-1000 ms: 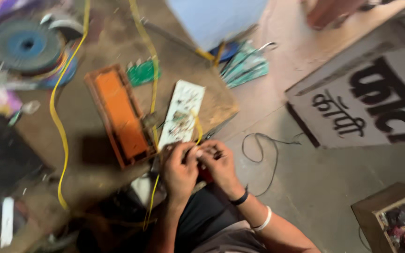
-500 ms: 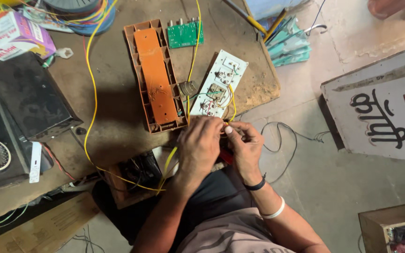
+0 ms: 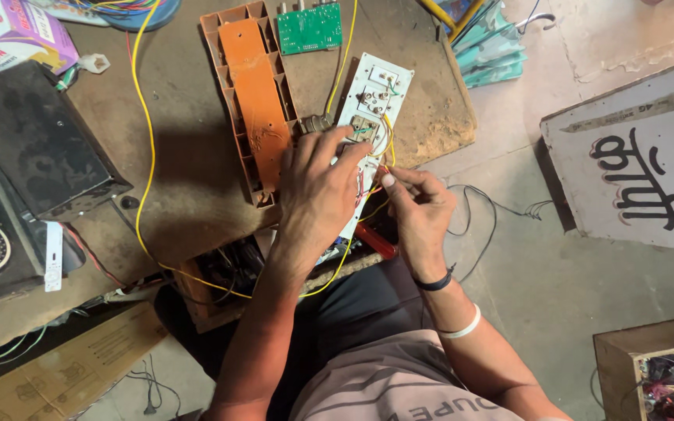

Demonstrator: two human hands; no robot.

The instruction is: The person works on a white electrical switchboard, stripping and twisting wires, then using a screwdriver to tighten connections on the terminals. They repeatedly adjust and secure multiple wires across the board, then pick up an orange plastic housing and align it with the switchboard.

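Here, near the middle of the frame, I saw my left hand [image 3: 317,191] lying flat over the lower part of a white switch plate [image 3: 372,117], its fingers spread and pressing down on the plate rather than closed around anything. My right hand [image 3: 419,214] sat just beside it, to the right, with thumb and forefinger pinched together on a thin yellow wire [image 3: 388,144] at the plate's edge; that grip was nearly closed, with only the wire in it. The plate lay face down at an angle on the brown counter [image 3: 189,171], upper centre of the frame, showing its switch backs and wiring. Touching its left side lay an orange plastic tray [image 3: 255,101], long and narrow. Above them, near the top edge, lay a green circuit board [image 3: 310,27]. A long yellow cable [image 3: 143,117] looped down the counter on the left. A red-handled tool [image 3: 374,240] showed below my hands, partly hidden. A black box [image 3: 37,140] sat at the left.
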